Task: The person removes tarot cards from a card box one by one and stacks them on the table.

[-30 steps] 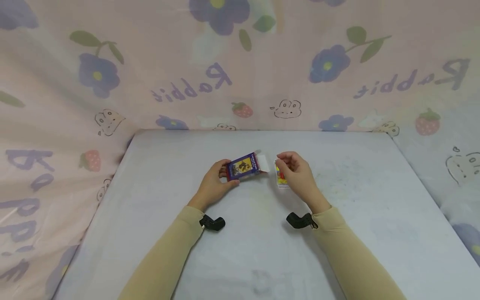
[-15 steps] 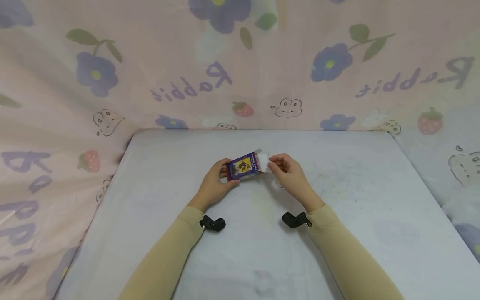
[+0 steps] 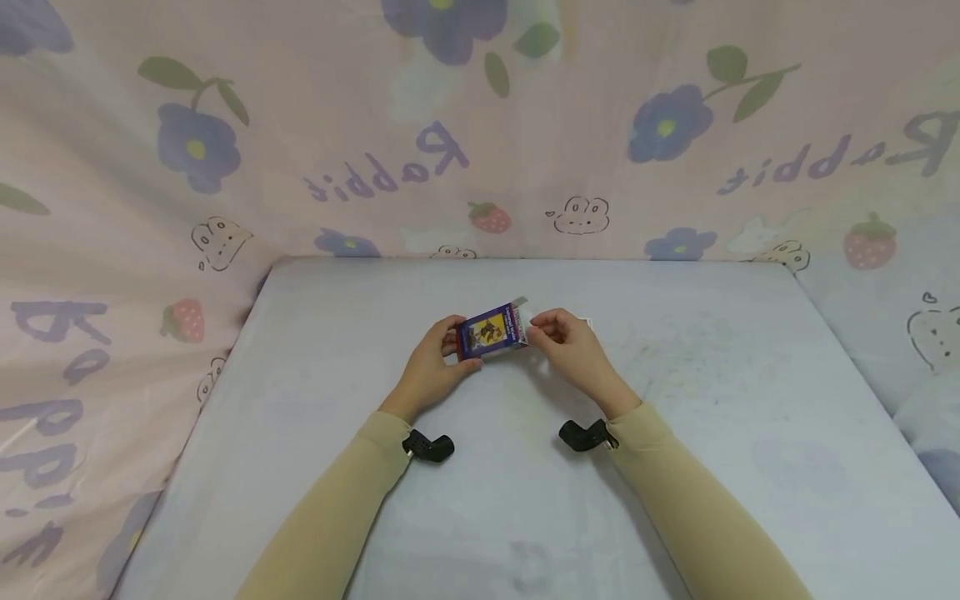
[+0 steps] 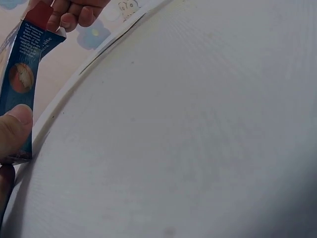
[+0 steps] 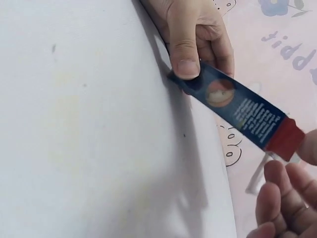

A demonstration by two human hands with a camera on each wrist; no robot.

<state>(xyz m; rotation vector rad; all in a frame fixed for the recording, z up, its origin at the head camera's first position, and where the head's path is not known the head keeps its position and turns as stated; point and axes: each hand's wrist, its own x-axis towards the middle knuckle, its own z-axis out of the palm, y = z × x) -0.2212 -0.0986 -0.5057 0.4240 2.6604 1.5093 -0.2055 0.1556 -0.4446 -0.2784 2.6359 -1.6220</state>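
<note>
In the head view my left hand (image 3: pixel 435 367) grips the dark blue card box (image 3: pixel 487 331), thumb along the near edge and fingers behind. A yellow picture decorates its front, and its open end faces right. My right hand (image 3: pixel 573 350) is at that end, thumb and fingertips pinching the white end flap (image 3: pixel 524 317). In the right wrist view a red side flap (image 5: pixel 286 140) stands out beside the right thumb (image 5: pixel 308 148). The deck of cards (image 3: pixel 588 322) lies behind the right hand, mostly hidden, one white edge showing.
A white table (image 3: pixel 480 500) lies under both hands. Patterned fabric (image 3: pixel 495 150) with flowers and rabbits hangs along its back and sides. Black wrist devices (image 3: pixel 431 447) sit at both cuffs.
My right hand has moved left from over the deck of cards to the box's open end, and now takes hold of the white flap. The left hand and box stay nearly still.
</note>
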